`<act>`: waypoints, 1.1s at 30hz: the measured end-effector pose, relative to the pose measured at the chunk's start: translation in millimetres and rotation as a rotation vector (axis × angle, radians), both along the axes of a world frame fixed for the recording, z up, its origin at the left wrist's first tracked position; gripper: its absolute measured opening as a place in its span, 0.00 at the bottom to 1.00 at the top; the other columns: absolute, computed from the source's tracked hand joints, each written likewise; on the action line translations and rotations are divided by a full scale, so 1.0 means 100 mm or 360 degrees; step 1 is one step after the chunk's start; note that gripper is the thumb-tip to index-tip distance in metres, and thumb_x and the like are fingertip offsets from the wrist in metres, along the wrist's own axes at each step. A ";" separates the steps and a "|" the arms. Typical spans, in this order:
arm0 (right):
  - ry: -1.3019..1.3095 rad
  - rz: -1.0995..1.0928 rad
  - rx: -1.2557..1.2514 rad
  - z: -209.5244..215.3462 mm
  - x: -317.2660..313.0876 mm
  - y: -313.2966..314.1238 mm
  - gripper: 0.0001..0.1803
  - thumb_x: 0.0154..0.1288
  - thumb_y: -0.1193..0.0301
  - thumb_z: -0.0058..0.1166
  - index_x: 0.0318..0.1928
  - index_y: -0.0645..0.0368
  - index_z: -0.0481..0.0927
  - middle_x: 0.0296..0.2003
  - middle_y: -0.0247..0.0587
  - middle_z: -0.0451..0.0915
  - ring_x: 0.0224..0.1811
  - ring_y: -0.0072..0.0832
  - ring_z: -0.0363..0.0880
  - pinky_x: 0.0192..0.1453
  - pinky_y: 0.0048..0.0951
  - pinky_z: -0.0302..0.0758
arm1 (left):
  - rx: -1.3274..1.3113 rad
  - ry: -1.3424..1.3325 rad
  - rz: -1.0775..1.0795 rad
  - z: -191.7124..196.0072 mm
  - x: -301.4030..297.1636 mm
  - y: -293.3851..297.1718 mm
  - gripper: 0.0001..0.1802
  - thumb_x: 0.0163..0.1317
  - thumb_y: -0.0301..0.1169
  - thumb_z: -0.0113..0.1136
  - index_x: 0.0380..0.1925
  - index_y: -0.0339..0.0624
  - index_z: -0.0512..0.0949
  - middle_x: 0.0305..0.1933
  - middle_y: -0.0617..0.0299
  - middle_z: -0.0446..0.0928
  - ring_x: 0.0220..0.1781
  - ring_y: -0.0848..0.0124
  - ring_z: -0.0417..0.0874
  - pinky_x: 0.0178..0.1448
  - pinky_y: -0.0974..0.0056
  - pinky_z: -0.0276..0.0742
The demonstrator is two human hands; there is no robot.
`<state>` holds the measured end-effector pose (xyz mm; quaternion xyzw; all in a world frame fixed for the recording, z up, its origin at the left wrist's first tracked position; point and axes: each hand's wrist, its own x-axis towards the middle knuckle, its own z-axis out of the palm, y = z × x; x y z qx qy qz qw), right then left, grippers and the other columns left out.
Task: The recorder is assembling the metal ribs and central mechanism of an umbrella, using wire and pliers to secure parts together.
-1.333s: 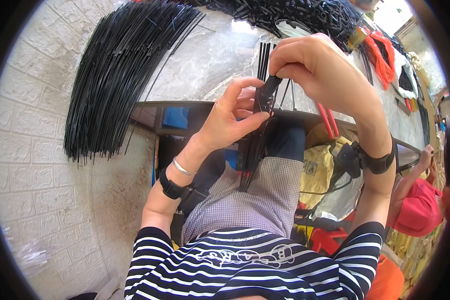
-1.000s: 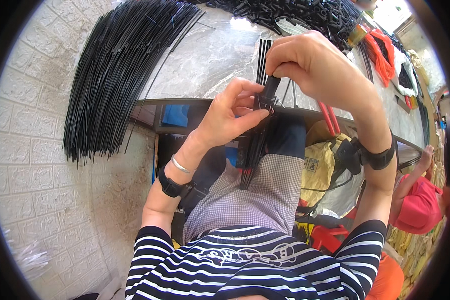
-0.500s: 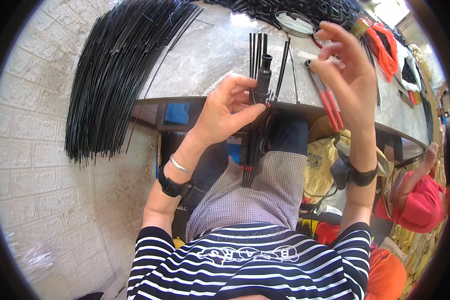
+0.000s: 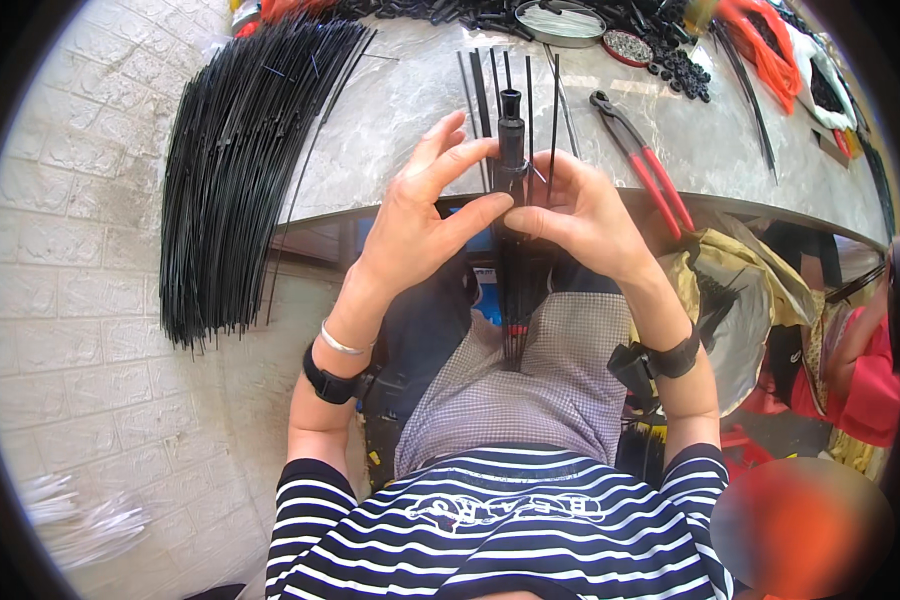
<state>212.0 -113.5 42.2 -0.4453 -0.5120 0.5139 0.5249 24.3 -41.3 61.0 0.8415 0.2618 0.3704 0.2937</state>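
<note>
A black cylindrical fitting (image 4: 511, 135) with a flared top stands upright over my lap, at the table's front edge. Thin black rods (image 4: 511, 290) surround it, some sticking up past it and others hanging down in a bunch to my apron. From the left, my left hand (image 4: 425, 200) pinches the fitting's lower part between thumb and fingers. Opposite it, my right hand (image 4: 588, 212) closes on the same part, thumb in front and fingers behind. A short thin pin or wire end (image 4: 537, 173) shows beside the right fingers.
A thick bundle of black rods (image 4: 260, 180) overhangs the grey table (image 4: 400, 120) on the left. Red-handled cutters (image 4: 655, 185) lie at right. Behind are a round tin (image 4: 560, 38), a small red-rimmed dish (image 4: 627, 47) and black rings (image 4: 685, 72). Another person's arm (image 4: 863, 345) shows far right.
My right hand has come down and left from above the cutters onto the fitting, where it now meets my left hand. The left hand keeps its hold on the fitting.
</note>
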 end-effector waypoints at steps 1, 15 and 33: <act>-0.0004 -0.0023 0.0009 0.02 0.01 0.00 0.19 0.54 0.76 0.66 0.45 0.66 0.73 0.35 0.33 0.79 0.36 0.16 0.77 0.41 0.20 0.77 | 0.0004 0.0018 -0.0001 0.05 -0.02 -0.01 0.24 0.51 0.31 0.70 0.50 0.46 0.78 0.54 0.50 0.72 0.56 0.59 0.76 0.57 0.58 0.73; 0.0038 -0.0010 0.0130 -0.08 0.02 0.04 0.12 0.53 0.76 0.66 0.31 0.63 0.73 0.27 0.29 0.76 0.29 0.12 0.74 0.32 0.18 0.72 | -0.0756 -0.0254 -0.0210 0.08 0.08 0.00 0.23 0.59 0.28 0.64 0.53 0.31 0.74 0.40 0.58 0.79 0.43 0.74 0.80 0.45 0.69 0.80; 0.0160 0.0024 0.0038 -0.04 0.00 0.04 0.10 0.53 0.75 0.67 0.32 0.63 0.78 0.28 0.28 0.79 0.31 0.12 0.75 0.35 0.17 0.72 | -0.0888 -0.0212 -0.0442 0.05 0.05 0.08 0.21 0.65 0.25 0.56 0.57 0.30 0.69 0.49 0.57 0.78 0.48 0.74 0.79 0.48 0.69 0.76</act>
